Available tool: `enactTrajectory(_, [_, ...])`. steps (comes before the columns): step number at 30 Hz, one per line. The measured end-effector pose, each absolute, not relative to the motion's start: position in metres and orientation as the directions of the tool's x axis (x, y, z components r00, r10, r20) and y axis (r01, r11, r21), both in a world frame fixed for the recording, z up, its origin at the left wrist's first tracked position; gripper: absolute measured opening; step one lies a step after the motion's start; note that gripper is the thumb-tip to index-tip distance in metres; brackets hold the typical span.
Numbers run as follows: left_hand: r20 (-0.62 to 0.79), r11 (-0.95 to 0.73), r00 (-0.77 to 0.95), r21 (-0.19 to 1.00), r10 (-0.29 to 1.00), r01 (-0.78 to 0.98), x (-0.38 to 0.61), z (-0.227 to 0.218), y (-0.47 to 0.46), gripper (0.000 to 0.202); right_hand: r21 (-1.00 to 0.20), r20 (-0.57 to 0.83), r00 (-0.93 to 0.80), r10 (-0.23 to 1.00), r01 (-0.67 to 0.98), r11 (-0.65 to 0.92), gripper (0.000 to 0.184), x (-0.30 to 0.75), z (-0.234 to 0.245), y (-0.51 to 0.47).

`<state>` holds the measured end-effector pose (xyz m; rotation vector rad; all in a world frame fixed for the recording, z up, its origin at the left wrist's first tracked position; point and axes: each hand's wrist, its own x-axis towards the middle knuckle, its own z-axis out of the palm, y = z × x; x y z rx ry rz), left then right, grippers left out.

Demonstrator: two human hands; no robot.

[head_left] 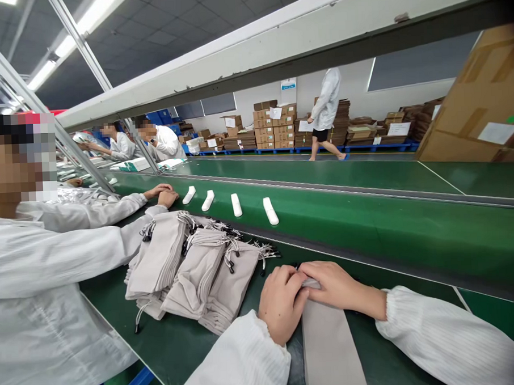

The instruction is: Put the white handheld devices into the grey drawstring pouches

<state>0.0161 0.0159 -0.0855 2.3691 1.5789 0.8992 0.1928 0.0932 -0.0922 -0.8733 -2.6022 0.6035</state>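
At the far end of a beige-grey drawstring pouch (329, 348), my left hand (282, 304) and my right hand (335, 285) come together. My left hand's fingers are closed over the pouch's top edge, and my right hand's fingers pinch that same end from the other side. The pouch lies flat and runs toward me; whether it is one or a stack, I cannot tell. Left of my hands, piles of similar folded pouches (200, 269) lie on the green table (162, 355), with cords and black cord stoppers spilling from their ends.
Several small white objects (270, 210) sit in a row on the green conveyor belt (369, 233). On the left, a co-worker's white sleeve (64, 257) reaches over the table to the belt. A white beam (255, 53) crosses overhead. A large carton (475, 109) stands at right.
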Motion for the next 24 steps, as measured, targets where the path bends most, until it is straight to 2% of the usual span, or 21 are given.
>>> enactTrajectory(3, [0.482, -0.465, 0.281, 0.320, 0.830, 0.825, 0.018, -0.086, 0.023, 0.014, -0.561, 0.130, -0.786, 0.604, 0.444, 0.699, 0.019, 0.200, -0.081, 0.094])
enactTrajectory(6, [0.566, -0.487, 0.306, 0.199, 0.765, 0.851, 0.021, -0.085, 0.028, 0.008, -0.748, 0.068, -0.877, 0.476, 0.271, 0.606, 0.045, 0.207, -0.062, 0.108])
enactTrajectory(8, [0.600, -0.496, 0.326, 0.138, 0.731, 0.857, 0.022, -0.084, 0.029, 0.010, -0.798, 0.080, -0.855, 0.513, 0.253, 0.547, 0.050, 0.203, -0.053, 0.129])
enactTrajectory(11, [0.612, -0.519, 0.364, 0.090, 0.702, 0.850, 0.023, -0.085, 0.031, 0.012, -0.696, 0.103, -0.651, 0.752, 0.493, 0.523, 0.037, 0.182, -0.053, 0.175])
enactTrajectory(14, [0.617, -0.526, 0.381, 0.062, 0.688, 0.848, 0.023, -0.088, 0.032, 0.014, -0.564, 0.083, -0.477, 0.875, 0.701, 0.436, 0.038, 0.152, -0.063, 0.222])
enactTrajectory(19, [0.625, -0.598, 0.439, 0.056, 0.646, 0.800, 0.022, -0.092, 0.034, 0.016, -0.420, 0.019, -0.360, 0.933, 0.844, 0.334, 0.043, 0.115, -0.080, 0.264])
enactTrajectory(24, [0.644, -0.680, 0.420, 0.220, 0.640, 0.699, 0.020, -0.078, 0.025, 0.016, -0.388, 0.068, -0.364, 0.929, 0.848, 0.361, 0.038, 0.115, -0.085, 0.265])
